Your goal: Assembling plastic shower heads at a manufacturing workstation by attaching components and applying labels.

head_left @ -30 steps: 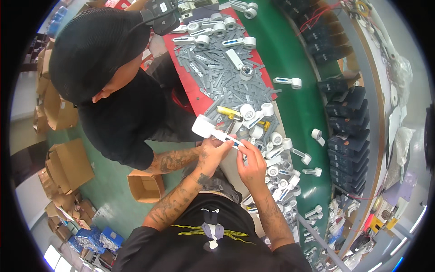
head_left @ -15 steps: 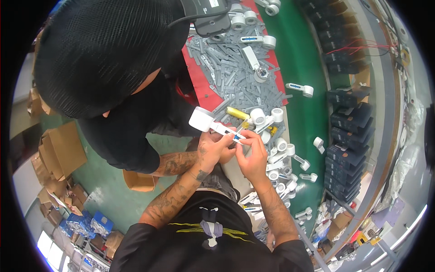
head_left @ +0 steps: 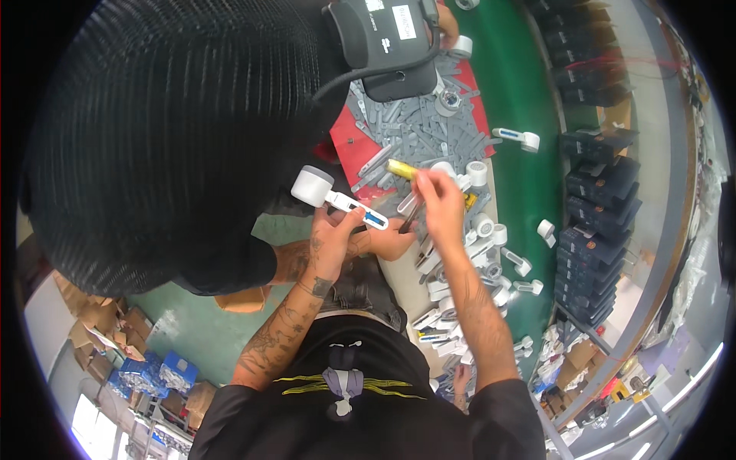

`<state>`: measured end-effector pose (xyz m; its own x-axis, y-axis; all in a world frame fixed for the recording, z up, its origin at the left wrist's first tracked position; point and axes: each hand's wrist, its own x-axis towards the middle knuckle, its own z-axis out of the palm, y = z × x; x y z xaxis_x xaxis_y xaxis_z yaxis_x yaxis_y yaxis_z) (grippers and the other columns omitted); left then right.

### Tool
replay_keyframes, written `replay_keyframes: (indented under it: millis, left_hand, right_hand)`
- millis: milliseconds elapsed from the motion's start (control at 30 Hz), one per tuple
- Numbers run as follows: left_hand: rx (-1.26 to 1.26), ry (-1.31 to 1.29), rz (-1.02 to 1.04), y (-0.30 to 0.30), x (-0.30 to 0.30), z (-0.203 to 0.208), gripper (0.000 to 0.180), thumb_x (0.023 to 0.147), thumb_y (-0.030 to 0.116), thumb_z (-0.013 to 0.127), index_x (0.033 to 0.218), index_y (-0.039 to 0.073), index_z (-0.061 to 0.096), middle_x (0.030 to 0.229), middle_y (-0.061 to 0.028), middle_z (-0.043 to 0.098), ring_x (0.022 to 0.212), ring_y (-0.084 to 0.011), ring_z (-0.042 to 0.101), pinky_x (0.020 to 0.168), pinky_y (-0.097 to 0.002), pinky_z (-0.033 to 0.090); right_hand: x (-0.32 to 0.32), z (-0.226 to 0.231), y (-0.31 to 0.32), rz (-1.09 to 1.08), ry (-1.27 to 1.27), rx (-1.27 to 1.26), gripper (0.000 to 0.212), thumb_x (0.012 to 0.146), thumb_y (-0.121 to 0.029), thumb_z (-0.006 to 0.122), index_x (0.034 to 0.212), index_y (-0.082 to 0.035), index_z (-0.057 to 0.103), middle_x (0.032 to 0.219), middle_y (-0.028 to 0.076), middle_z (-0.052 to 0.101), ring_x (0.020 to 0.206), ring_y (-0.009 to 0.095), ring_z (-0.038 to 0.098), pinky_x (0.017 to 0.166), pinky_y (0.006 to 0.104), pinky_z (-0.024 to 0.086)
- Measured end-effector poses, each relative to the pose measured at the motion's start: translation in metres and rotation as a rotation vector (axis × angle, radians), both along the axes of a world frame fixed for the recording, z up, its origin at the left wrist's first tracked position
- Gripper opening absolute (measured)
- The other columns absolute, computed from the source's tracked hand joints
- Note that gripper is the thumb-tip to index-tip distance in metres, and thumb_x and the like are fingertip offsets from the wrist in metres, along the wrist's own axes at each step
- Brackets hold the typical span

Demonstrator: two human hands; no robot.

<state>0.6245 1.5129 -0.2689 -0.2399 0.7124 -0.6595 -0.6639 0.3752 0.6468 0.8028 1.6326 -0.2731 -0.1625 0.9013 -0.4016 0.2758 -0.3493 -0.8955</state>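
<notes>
My left hand (head_left: 331, 241) grips a white handheld device (head_left: 312, 186) by its slim handle. The device has a drum-shaped head with a grey rim, and a blue piece shows in the handle's slot. Over the parts pile, my right hand (head_left: 440, 203) has its fingers pinched at the near end of a yellow stick-shaped thing (head_left: 401, 169); its exact kind is unclear. A co-worker's hand (head_left: 392, 241) is just beyond my left wrist, close to a thin dark piece (head_left: 409, 221) whose holder I cannot tell.
Grey strip parts (head_left: 414, 126) heap on a red sheet (head_left: 354, 162). Several white devices (head_left: 483, 225) crowd the table's right side and a green surface (head_left: 521, 184). Black boxes (head_left: 586, 261) stack at right. A co-worker in black (head_left: 192, 138) leans in from the left; another hand (head_left: 461, 381) shows below.
My right hand has left the device's handle and moved up and right to the yellow thing. My left hand keeps the device, now slightly further left. The co-worker's head has come nearer.
</notes>
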Motion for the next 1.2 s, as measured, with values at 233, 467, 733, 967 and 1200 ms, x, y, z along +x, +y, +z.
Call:
replay_keyframes:
  millis: [233,467,733,967,1200]
  left_hand:
    - [-0.031,-0.013,-0.226,-0.033,0.004,0.014,0.041,0.100,0.005,0.068,0.132,-0.001,0.044,0.128,-0.0219,0.071,0.078,-0.0143,0.064,0.067,-0.0290,0.055]
    - [-0.028,0.047,-0.301,-0.064,0.002,0.017,0.038,0.102,0.003,0.064,0.134,0.001,0.043,0.133,-0.0236,0.068,0.087,-0.0186,0.069,0.075,-0.0327,0.060]
    - [0.174,-0.044,-0.190,-0.086,0.004,0.030,0.045,0.110,0.011,0.054,0.151,0.000,0.041,0.138,-0.0226,0.066,0.094,-0.0182,0.070,0.083,-0.0329,0.061]
    - [0.325,-0.009,-0.343,-0.094,0.045,0.055,0.051,0.104,0.004,0.064,0.151,-0.005,0.044,0.140,-0.0166,0.063,0.102,-0.0160,0.068,0.087,-0.0329,0.061]
    - [0.431,0.047,-0.531,-0.123,0.095,0.068,0.052,0.103,0.003,0.066,0.149,-0.006,0.043,0.138,-0.0190,0.065,0.110,-0.0200,0.068,0.090,-0.0349,0.061]
  right_hand:
    - [-0.098,-0.115,0.103,0.419,-0.314,0.916,0.022,0.091,-0.015,0.069,0.107,-0.001,0.074,0.109,0.026,0.075,0.096,0.048,0.070,0.083,0.0509,0.056]
    - [-0.156,-0.183,0.129,0.504,-0.375,0.624,0.032,0.091,-0.030,0.066,0.107,-0.003,0.073,0.097,0.028,0.075,0.096,0.051,0.071,0.083,0.0551,0.057]
    - [-0.056,0.001,0.021,0.171,0.181,0.150,0.044,0.087,-0.014,0.082,0.123,0.003,0.064,0.091,0.011,0.076,0.083,0.017,0.073,0.078,0.0342,0.059]
    - [0.053,0.103,-0.160,0.044,0.048,0.183,0.018,0.090,-0.009,0.083,0.104,-0.002,0.073,0.098,0.008,0.074,0.089,0.013,0.068,0.081,0.0309,0.055]
    - [0.107,0.134,-0.227,0.111,-0.070,0.500,0.033,0.091,0.000,0.078,0.123,-0.006,0.078,0.102,0.011,0.073,0.081,0.017,0.067,0.075,0.0326,0.056]
